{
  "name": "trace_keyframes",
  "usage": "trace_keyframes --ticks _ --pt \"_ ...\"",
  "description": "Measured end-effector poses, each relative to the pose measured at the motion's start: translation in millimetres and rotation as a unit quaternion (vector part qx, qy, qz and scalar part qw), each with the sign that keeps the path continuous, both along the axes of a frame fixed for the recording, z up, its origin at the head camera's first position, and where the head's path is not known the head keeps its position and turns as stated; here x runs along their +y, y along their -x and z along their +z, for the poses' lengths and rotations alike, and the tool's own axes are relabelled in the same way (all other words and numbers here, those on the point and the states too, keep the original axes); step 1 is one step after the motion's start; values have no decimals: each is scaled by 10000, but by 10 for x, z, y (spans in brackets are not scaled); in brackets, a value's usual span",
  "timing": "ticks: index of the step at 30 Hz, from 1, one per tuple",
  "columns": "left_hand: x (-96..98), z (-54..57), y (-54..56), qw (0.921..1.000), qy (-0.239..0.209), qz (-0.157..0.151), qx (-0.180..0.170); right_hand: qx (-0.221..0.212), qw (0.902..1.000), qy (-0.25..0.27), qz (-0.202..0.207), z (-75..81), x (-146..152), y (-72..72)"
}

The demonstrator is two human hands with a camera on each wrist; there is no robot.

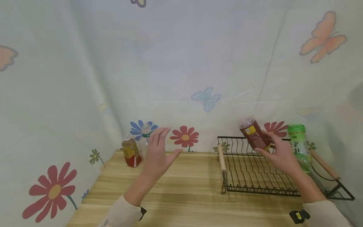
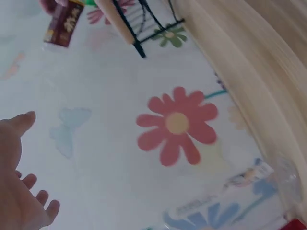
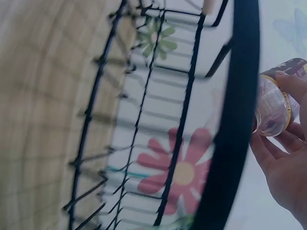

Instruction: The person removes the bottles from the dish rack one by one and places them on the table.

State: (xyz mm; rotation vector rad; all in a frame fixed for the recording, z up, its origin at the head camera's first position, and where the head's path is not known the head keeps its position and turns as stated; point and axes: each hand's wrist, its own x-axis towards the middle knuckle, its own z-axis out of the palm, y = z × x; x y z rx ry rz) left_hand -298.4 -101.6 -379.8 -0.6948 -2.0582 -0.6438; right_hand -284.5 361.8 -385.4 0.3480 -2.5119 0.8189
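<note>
My right hand point(image 1: 281, 155) grips a plastic bottle point(image 1: 255, 135) with a dark red and yellow label, tilted above the wire rack point(image 1: 222, 160). In the right wrist view, the clear end of that bottle shows beside my fingers point(image 3: 263, 152). My left hand point(image 1: 157, 156) is raised over the table with its fingers apart, holding nothing. Behind it, partly hidden, stands a clear bottle point(image 1: 146, 128) with a green band. Just left of that is a bottle point(image 1: 131, 153) with a yellow and red label. A green bottle point(image 1: 298, 140) stands at the rack's right side, partly covered by my right hand.
The black rack has wooden handles at both ends and sits on the right of the wood-grain table point(image 1: 181, 186). A pale curtain point(image 1: 170, 63) printed with flowers and butterflies hangs behind and on the left, close to the table's edge.
</note>
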Motion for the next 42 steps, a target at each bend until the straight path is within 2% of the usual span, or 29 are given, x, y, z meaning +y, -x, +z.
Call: trace_keyframes --ticks 4,7,13,19,25,32,36,39,42 --pt "159 70 -95 9985 -55 -324 -442 52 9998 -74 150 78 -206 11" --pt "263 120 -120 9965 10 -591 -586 200 9992 -109 322 125 -348 6" --pt "445 234 -94 9935 516 -951 -348 422 9966 -266 659 205 -612 -21" --pt "617 299 -47 9875 1015 -1207 59 777 9893 -921 817 245 -841 -92" --pt "748 329 -51 9839 1426 -1044 280 1412 9728 -1480 1086 273 -1021 -187" --pt "782 327 -162 9741 2102 -780 290 1742 9598 -1811 1252 267 -1155 -308" --pt "786 312 -177 9707 2305 -642 222 1940 9527 -1873 1403 274 -1230 -367" --pt "781 300 -174 9706 2344 -546 34 1954 9516 -1844 1495 283 -1284 -391" --pt "772 293 -172 9700 2371 -478 -235 1815 9556 -1778 1490 275 -1318 -397"
